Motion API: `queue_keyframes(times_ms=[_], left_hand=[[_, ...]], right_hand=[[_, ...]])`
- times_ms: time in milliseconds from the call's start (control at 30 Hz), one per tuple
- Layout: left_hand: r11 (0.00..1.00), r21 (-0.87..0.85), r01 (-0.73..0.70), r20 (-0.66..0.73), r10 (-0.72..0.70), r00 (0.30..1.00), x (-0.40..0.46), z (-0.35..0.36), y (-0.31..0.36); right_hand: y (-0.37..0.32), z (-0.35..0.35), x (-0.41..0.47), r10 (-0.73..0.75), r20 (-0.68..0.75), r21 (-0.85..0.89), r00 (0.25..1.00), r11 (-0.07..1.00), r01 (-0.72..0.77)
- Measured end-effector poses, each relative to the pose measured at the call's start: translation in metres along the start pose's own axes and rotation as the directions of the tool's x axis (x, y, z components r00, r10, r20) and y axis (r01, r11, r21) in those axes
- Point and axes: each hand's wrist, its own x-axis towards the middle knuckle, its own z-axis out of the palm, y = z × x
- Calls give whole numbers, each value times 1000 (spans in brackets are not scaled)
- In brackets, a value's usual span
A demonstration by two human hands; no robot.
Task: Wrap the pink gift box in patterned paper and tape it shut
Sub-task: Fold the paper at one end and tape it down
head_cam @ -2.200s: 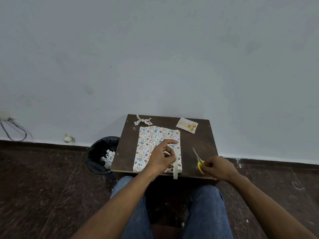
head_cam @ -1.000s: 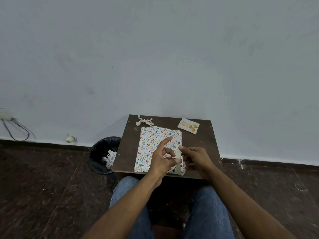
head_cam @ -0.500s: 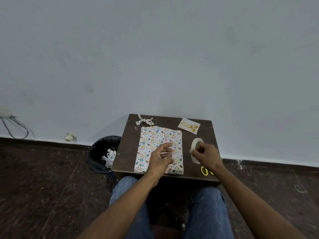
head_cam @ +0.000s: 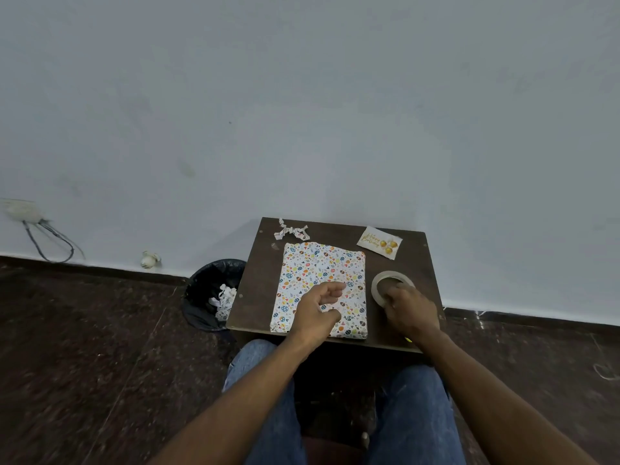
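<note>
Mostly wrapped already: the gift box lies flat near the middle of the tabletop, fully covered in patterned paper, no pink showing from this view. Whether every seam is taped can't be told; the ends and underside are hidden. Judging by the tape work in hand, at least one more strip or a final press-down is probably left.

Left hand hovers over the near half of the box, fingers loosely curled, holding nothing I can see. Right hand rests on the tape roll just right of the box, fingers curled over its near rim, seemingly gripping it.

Bin on the floor left of the tabletop, black liner, holds a few white paper scraps. Tape roll's core looks empty.

Also on the tabletop: a crumpled paper strip at the far edge, a birthday card far right.
</note>
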Motion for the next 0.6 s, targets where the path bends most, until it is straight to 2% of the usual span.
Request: queue_keyframes(times_ms=[33, 67, 100, 133, 167, 200, 300, 433, 600], left_hand=[[1000, 21, -10, 3, 10, 1000, 1, 0, -2], [999, 37, -19, 8, 19, 1000, 1, -1, -3], [998, 52, -30, 12, 29, 1000, 1, -1, -5], [997, 63, -44, 16, 43, 999, 1, -2, -7], [996, 74, -57, 22, 55, 998, 1, -2, -9], [995, 82, -63, 29, 61, 998, 1, -2, -11], [994, 94, -63, 28, 61, 998, 0, -3, -14], [992, 110, -69, 22, 67, 998, -3, -6, -15], [992, 96, -80, 32, 77, 997, -3, -9, -19]], right_hand=[[-3, 1, -2, 48, -63, 132, 997, 990, -39], [-8, -1, -5, 113, -102, 335, 988, 939, -73], [-14, -3, -8, 168, -82, 572, 982, 815, -92], [-22, -7, -12, 184, -18, 765, 983, 635, -105], [-29, -11, -17, 161, 32, 869, 986, 483, -108], [-34, -13, -20, 115, 53, 908, 992, 408, -96], [-48, -15, -26, 6, 99, 900, 995, 425, -92], [-57, -12, -26, -68, 225, 887, 972, 428, -175], [-61, -6, -28, -89, 217, 887, 972, 434, -158]])
